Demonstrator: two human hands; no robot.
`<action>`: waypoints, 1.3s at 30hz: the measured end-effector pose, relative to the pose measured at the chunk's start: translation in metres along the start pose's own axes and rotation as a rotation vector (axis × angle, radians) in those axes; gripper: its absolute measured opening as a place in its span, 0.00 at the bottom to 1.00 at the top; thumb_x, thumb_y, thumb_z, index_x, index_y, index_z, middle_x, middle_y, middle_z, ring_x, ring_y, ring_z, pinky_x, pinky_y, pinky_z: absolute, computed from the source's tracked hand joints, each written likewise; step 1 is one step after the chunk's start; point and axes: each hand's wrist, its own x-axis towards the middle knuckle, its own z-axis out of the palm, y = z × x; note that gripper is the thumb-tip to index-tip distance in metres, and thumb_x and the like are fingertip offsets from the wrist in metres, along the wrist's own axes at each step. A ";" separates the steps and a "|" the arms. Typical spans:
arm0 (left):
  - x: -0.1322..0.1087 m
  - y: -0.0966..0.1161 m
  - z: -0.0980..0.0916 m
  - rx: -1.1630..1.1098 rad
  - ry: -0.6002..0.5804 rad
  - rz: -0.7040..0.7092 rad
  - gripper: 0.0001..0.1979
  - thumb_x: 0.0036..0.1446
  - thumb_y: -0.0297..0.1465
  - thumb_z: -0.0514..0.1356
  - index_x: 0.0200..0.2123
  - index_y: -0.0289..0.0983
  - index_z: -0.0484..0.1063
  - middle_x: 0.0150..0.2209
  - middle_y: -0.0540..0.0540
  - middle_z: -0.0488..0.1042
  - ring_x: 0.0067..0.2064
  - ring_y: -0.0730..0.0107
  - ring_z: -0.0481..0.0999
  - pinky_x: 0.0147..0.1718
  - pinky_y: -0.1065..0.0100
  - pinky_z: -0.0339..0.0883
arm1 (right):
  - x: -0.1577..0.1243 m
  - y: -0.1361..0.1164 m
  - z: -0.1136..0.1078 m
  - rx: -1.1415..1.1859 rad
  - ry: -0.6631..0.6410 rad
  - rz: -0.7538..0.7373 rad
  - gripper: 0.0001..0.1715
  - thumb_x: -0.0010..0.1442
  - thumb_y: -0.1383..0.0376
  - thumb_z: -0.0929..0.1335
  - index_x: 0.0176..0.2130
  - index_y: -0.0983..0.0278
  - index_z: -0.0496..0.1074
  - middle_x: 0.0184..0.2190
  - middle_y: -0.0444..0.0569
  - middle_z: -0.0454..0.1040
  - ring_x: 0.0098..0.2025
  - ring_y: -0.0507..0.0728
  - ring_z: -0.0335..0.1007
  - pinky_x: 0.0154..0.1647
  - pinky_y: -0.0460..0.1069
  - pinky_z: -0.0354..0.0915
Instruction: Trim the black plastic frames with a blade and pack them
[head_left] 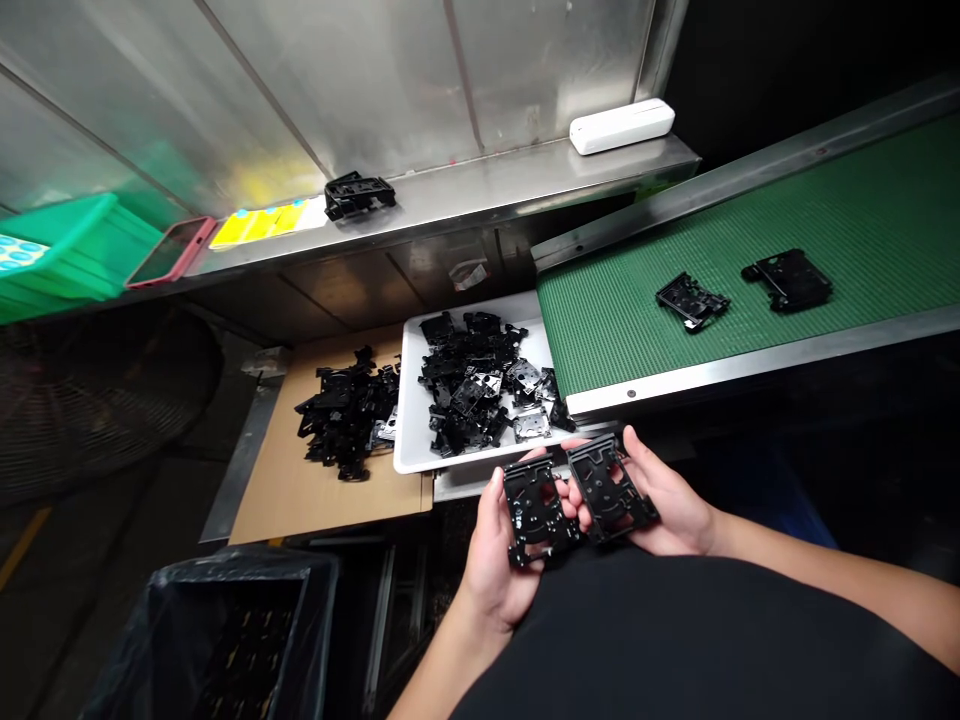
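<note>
My left hand (499, 555) is closed around the edges of a black plastic frame (534, 505) with round cut-outs. A second black plastic frame (606, 488) of similar shape is gripped in my right hand (671, 500), its thumb along the upper right edge. The two frames are held side by side in front of my body, faces turned up. Just beyond them stands a white tray (411, 400) heaped with black and some silvery parts (476, 385). Fingertips beneath both frames are partly hidden.
A green conveyor belt (600, 340) carries two black parts (795, 280). More black parts (345, 415) lie on a brown board (277, 490). A metal shelf (480, 195) bears a white device (622, 127), a black part (358, 195) and a green bin (82, 250). A lined crate (322, 600) stands below.
</note>
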 end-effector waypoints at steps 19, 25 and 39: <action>-0.011 0.002 -0.012 0.008 -0.020 0.010 0.26 0.66 0.46 0.54 0.63 0.41 0.67 0.38 0.41 0.81 0.27 0.68 0.79 0.14 0.77 0.58 | -0.001 0.015 0.002 -0.041 0.008 -0.013 0.38 0.73 0.44 0.49 0.63 0.67 0.62 0.42 0.61 0.81 0.39 0.60 0.81 0.47 0.55 0.71; -0.011 0.015 -0.020 0.015 -0.069 -0.019 0.24 0.66 0.45 0.54 0.60 0.41 0.69 0.35 0.43 0.79 0.22 0.75 0.73 0.14 0.78 0.57 | 0.005 0.024 0.009 -0.014 -0.004 -0.043 0.37 0.74 0.45 0.50 0.63 0.66 0.63 0.42 0.59 0.81 0.40 0.60 0.81 0.47 0.56 0.71; -0.034 0.117 -0.079 0.091 -0.111 -0.068 0.22 0.67 0.41 0.55 0.60 0.41 0.69 0.36 0.42 0.79 0.26 0.73 0.76 0.18 0.79 0.64 | 0.075 0.092 0.067 -0.031 0.079 -0.160 0.35 0.74 0.46 0.52 0.63 0.65 0.65 0.41 0.57 0.82 0.37 0.59 0.81 0.46 0.54 0.72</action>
